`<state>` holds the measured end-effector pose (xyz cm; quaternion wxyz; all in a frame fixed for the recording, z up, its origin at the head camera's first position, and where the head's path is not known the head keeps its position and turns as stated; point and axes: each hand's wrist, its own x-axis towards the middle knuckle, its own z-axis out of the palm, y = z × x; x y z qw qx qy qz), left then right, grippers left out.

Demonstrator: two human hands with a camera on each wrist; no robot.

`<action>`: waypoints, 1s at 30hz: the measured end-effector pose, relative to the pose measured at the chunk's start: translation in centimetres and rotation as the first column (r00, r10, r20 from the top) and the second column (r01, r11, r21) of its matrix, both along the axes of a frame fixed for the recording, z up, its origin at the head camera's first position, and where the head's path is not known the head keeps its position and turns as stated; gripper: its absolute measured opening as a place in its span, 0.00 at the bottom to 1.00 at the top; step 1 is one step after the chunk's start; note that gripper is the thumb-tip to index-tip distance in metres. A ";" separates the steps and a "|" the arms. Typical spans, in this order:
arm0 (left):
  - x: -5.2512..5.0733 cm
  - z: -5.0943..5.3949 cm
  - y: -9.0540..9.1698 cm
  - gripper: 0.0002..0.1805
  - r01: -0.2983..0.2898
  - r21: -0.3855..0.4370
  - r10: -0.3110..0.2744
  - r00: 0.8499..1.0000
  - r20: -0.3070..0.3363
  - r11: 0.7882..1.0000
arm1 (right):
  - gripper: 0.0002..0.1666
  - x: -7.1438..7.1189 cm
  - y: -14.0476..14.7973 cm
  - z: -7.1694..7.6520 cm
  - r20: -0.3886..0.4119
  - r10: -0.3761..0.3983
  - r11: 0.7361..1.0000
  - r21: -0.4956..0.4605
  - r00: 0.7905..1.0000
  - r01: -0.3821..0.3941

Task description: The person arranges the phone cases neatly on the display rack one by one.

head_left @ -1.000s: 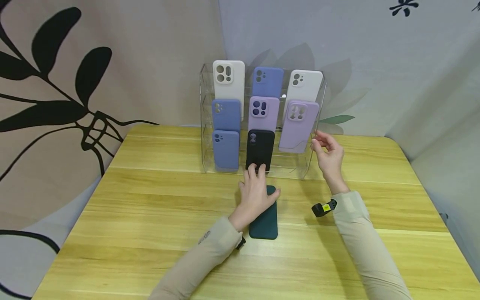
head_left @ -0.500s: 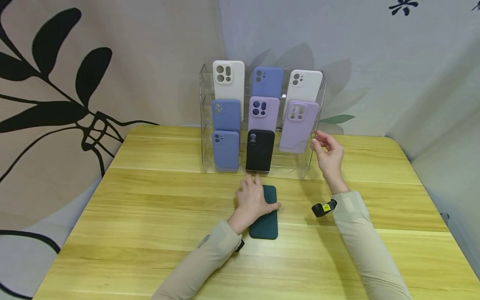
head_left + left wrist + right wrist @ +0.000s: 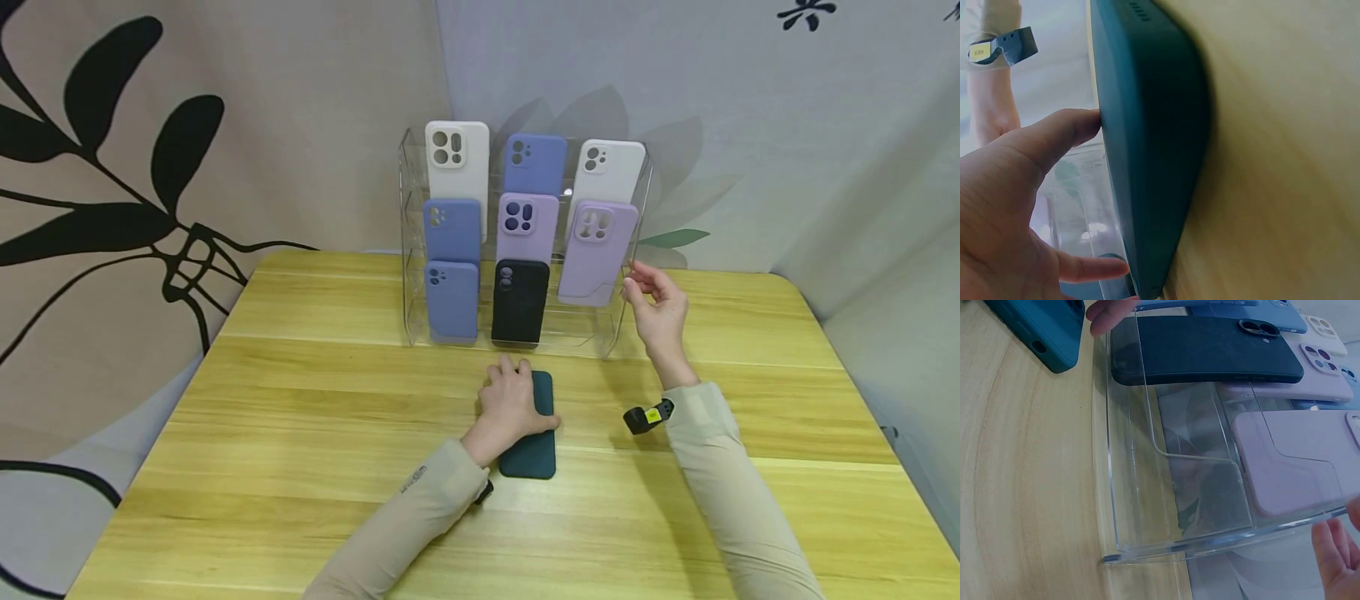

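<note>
A dark teal phone case (image 3: 529, 458) lies flat on the table in front of the clear stand. Over its upper left part spreads my left hand (image 3: 508, 407), thumb extended to the right edge and fingers near the far end. In the left wrist view the fingertips meet the teal case (image 3: 1154, 125), which stays on the wood. My right hand (image 3: 660, 321) pinches the right side edge of the clear acrylic display stand (image 3: 1207, 494) between thumb and fingers. A black phone case (image 3: 520, 300) stands in the stand's front tier, middle column.
More cases fill the tiers: blue (image 3: 452, 304) at front left, lilac (image 3: 597, 258) at right, white (image 3: 459, 179) at back left. The front tier's right slot holds no case. A patterned curtain (image 3: 322, 125) hangs behind the wooden table (image 3: 300, 417).
My left hand has withdrawn from the bottom of the black case and come down over the teal one. The right hand keeps its place on the stand.
</note>
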<state>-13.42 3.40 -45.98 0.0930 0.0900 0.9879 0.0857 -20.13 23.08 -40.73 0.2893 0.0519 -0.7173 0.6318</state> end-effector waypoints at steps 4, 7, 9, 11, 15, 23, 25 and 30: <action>0.1 0.2 0.3 0.51 0.019 -0.025 -0.019 1.000 0.019 1.000 | 0.14 0.0 0.0 0.0 -0.003 0.000 1.000 0.007 1.000 0.000; 0.1 0.3 0.4 0.51 0.027 -0.034 -0.026 0.999 0.033 0.999 | 0.14 0.0 0.0 -0.1 -0.005 0.003 1.000 0.014 1.000 -0.003; 0.0 0.3 0.4 0.51 0.031 -0.038 -0.030 0.999 0.040 0.999 | 0.14 -0.1 0.0 -0.1 -0.006 0.006 1.000 0.017 1.000 -0.006; 0.0 0.3 0.4 0.51 0.034 -0.037 -0.032 0.998 0.045 0.999 | 0.14 -0.1 0.0 0.0 -0.004 0.008 1.000 0.018 1.000 -0.008; 0.0 0.3 0.4 0.52 0.043 -0.032 -0.042 0.997 0.058 0.999 | 0.14 0.0 0.0 0.0 -0.004 0.014 1.000 0.005 1.000 -0.014; -0.1 0.2 0.1 0.52 0.065 0.032 -0.066 0.998 0.013 0.997 | 0.14 0.0 -0.1 0.0 -0.003 0.015 1.000 -0.002 1.000 -0.015; 0.0 0.4 0.0 0.52 0.073 0.075 -0.071 0.997 -0.024 0.994 | 0.14 0.0 -0.1 0.0 -0.002 0.014 1.000 -0.007 1.000 -0.014; 0.0 1.0 0.2 0.52 0.100 0.174 -0.078 0.989 -0.129 0.980 | 0.14 0.0 0.0 0.0 -0.004 0.015 1.000 -0.008 1.000 -0.015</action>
